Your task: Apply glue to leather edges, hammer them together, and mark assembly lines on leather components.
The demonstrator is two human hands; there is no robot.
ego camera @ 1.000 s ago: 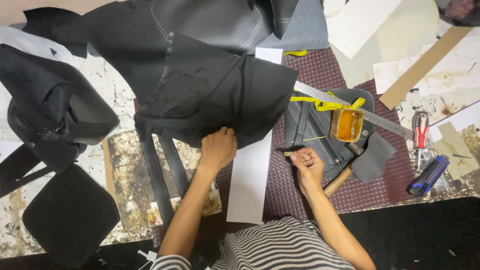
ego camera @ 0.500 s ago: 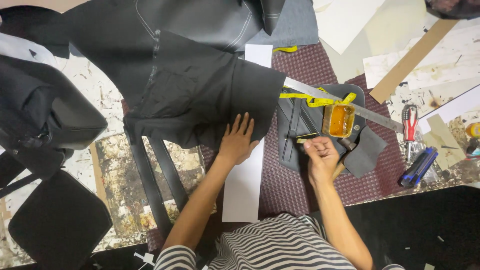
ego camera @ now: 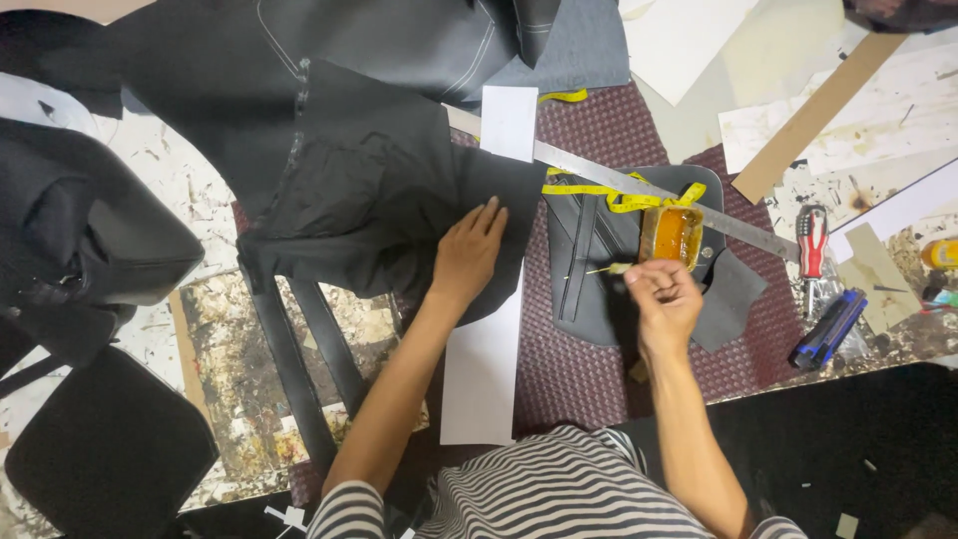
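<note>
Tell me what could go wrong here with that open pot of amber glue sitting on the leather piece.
The glue pot sits open on the dark leather piece, right beside the right hand; a nudge might tip it. The yellow tape measure lies against the pot and could drag it. The left hand presses black fabric nearby, which drips might stain.

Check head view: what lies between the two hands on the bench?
Between left hand and right hand: a strip of maroon woven mat, then the black stitched panel. Head view shows it.
</note>
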